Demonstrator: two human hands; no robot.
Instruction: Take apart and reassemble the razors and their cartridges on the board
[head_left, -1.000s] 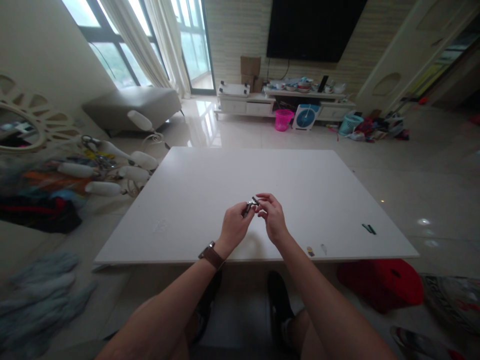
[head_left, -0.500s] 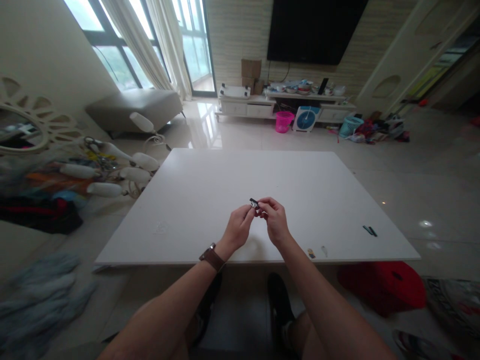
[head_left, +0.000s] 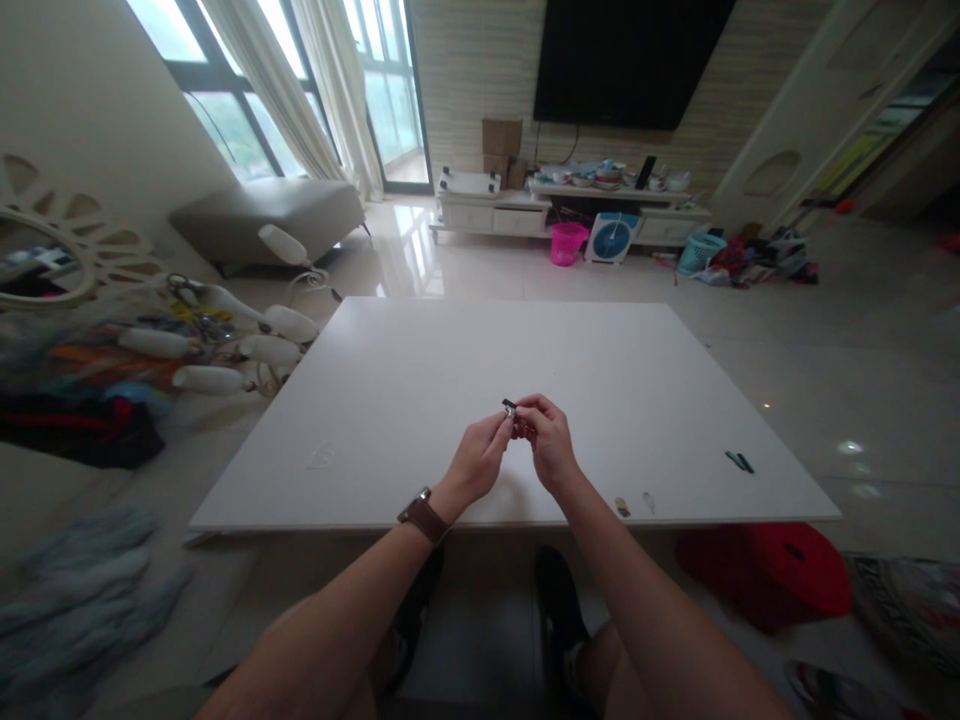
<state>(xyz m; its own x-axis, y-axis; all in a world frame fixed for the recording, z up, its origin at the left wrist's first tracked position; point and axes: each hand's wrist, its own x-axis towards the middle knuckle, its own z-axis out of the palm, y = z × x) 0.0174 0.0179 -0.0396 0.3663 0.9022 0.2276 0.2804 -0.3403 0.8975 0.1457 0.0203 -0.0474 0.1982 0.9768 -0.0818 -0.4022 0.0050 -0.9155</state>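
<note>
Above the front half of the white table (head_left: 465,350), my two hands meet at a small black-and-silver piece (head_left: 509,407), too small to tell its kind. My left hand (head_left: 480,450), with a brown-strapped watch (head_left: 424,515) on its wrist, is closed on the piece's lower left side. From the right, the curled fingers of my right hand (head_left: 549,435) pinch its other side. The fingers partly cover the piece. Nearest to my right forearm lie a small gold-and-black item (head_left: 622,507) and a small clear item (head_left: 649,503) by the table's front edge.
Two thin dark green strips (head_left: 739,462) lie on the table's right side. Faint clear pieces (head_left: 321,457) are at the left. A red stool-like object (head_left: 765,575) stands below the front right edge, and a white-shaded lamp (head_left: 274,350) beside the left edge.
The black-and-silver piece has turned slightly and shifted a little to the right between my fingers. Both hands stay almost in place, still holding it.
</note>
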